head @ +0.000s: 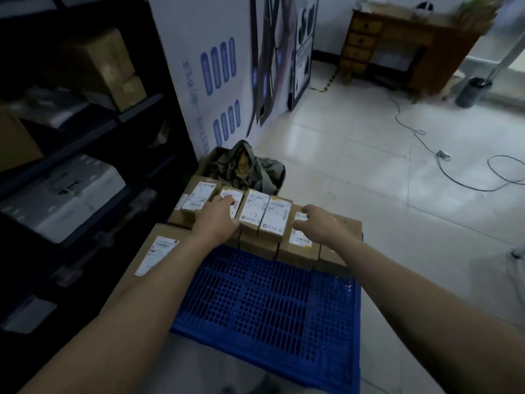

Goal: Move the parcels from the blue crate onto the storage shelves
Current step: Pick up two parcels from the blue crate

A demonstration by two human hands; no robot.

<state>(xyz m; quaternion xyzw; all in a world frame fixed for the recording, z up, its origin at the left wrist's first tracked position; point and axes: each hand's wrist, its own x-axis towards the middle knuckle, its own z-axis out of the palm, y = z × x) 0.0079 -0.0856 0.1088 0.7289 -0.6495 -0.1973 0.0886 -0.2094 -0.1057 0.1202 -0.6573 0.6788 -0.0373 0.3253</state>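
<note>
A blue lattice crate (270,302) stands on the floor in front of me. Several small brown parcels with white labels (264,214) stand in a row at its far end. A larger flat parcel (153,257) lies along the crate's left side. My left hand (217,220) rests on the second parcel from the left, fingers spread over its label. My right hand (321,223) reaches over the parcel at the right end of the row (299,240), fingers curled at its top edge; whether it grips is unclear. The dark storage shelves (85,155) stand at the left.
The shelves hold brown cartons (96,66) and white boxes (62,194). Behind the crate sits an open box with crumpled cloth (247,166). A white panel (210,66) leans beside the shelves. Cables (443,166) trail across the tiled floor, with a wooden desk (397,44) at the back.
</note>
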